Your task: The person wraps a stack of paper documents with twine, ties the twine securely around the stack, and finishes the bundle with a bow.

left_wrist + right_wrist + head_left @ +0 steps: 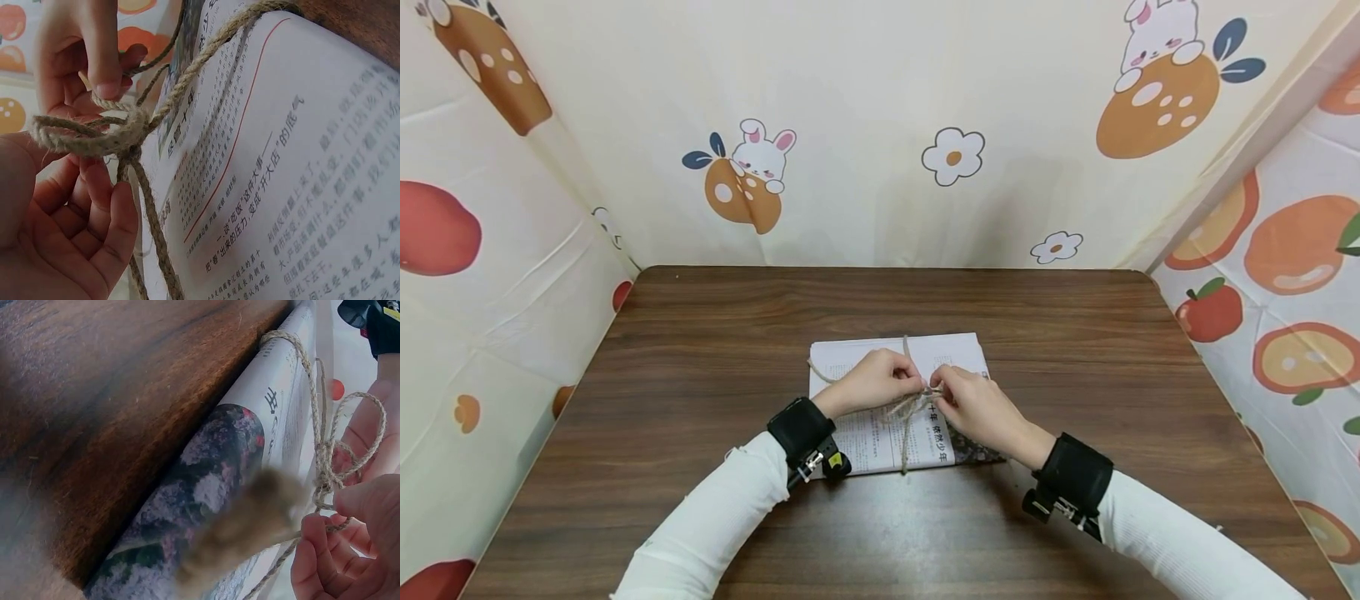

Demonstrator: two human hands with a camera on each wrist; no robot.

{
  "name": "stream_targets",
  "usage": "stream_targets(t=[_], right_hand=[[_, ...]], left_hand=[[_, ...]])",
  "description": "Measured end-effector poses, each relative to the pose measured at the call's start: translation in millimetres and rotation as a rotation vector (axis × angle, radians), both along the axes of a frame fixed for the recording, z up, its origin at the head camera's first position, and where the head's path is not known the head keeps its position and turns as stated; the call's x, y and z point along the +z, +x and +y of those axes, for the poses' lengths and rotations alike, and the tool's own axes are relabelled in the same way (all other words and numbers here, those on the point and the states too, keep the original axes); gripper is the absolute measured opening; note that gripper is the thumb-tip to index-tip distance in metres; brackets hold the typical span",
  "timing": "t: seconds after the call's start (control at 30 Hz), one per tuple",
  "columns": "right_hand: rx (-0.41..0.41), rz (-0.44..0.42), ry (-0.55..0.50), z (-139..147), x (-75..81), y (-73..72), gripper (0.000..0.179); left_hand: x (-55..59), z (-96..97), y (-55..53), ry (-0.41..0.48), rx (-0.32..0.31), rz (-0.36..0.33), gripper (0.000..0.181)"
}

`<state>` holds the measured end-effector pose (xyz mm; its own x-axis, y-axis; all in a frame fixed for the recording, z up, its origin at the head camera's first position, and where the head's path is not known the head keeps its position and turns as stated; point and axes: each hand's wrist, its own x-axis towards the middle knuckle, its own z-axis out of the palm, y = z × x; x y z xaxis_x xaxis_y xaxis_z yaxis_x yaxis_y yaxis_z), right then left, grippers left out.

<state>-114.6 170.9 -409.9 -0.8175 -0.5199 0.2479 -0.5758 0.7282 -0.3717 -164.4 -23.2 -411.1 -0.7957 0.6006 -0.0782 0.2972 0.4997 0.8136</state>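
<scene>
A folded newspaper bundle (pixel 880 442) lies on the table, with twine (pixel 906 433) wrapped around it. Over its top, the twine gathers in a knot (pixel 131 134) with a loop (pixel 379 425) standing out from it. My left hand (pixel 880 379) pinches the loop at the left of the knot, its other fingers curled below. On the knot's other side, my right hand (pixel 981 408) pinches a twine strand between thumb and forefinger. One frayed twine end (pixel 240 531) shows large and blurred near the right wrist camera.
The brown wooden table (pixel 737 317) extends around the bundle. A cream curtain (pixel 850 100) with rabbit and flower prints hangs behind it, and fruit-printed sheets stand at both sides. Another twine strand (pixel 820 372) trails over the bundle's left part. Both wrists wear black camera straps.
</scene>
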Motion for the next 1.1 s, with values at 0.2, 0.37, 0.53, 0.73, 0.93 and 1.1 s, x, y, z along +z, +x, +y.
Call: stream_targets(t=[0.2,0.37,0.53,0.73,0.93,1.1], right_hand=[[0.017,0.026,0.026,-3.7,-2.8,-1.8,0.013],[0.018,0.036,0.037,-4.6,-3.9,-2.3,0.011],[0.007,0.013,0.045,-5.1,-3.0,-2.5,0.009],[-0.003,-0.007,0.051,-6.1,0.7,-2.7,0.008],[0.018,0.005,0.044,-5.5,-0.4,-3.6,0.009],[0.018,0.013,0.042,-5.3,-1.5,-3.7,0.010]], left_hand=[[-0.4,0.9,0.8,-0.009,-0.024,-0.014,0.013],[1.2,-0.3,1.5,-0.015,-0.030,-0.025,0.017],[2.5,-1.7,0.5,-0.016,-0.027,-0.028,0.021],[2.9,-0.8,-1.0,-0.021,-0.023,-0.040,0.012],[1.9,-1.6,-3.7,-0.014,-0.069,-0.069,0.011],[1.7,-2.2,-3.2,-0.019,-0.093,-0.103,0.013]])
